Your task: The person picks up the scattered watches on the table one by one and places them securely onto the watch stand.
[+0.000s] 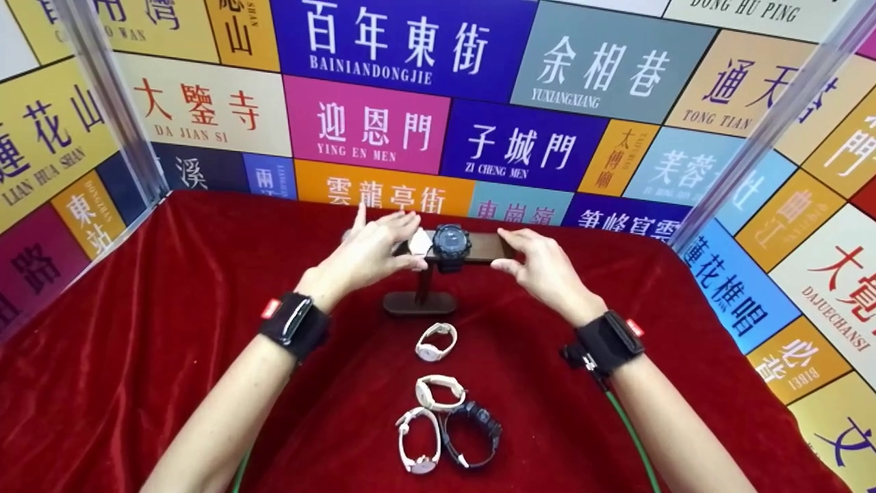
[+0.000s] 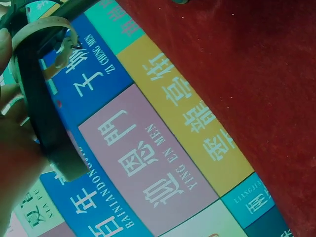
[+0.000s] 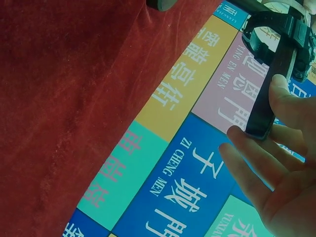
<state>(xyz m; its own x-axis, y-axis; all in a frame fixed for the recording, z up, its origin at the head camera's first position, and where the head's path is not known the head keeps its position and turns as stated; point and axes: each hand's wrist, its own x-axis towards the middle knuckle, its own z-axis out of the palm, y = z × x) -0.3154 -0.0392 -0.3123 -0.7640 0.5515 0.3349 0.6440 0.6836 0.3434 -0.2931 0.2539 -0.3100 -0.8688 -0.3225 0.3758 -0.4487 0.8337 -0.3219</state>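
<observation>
Hands first: my left hand point(image 1: 369, 250) pinches a pale watch point(image 1: 419, 242) at the left end of the stand's crossbar point(image 1: 487, 248), near the surface's far edge. My right hand point(image 1: 544, 263), fingers straight, touches the bar's right end, just beside the black watch point(image 1: 452, 243) strapped around it. Four more watches point(image 1: 445, 404) lie toward the near edge on the red cloth point(image 1: 171, 308).

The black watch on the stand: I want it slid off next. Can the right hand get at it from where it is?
Probably yes: the right hand holds the bar's end beside the black watch, nothing between them.
</observation>
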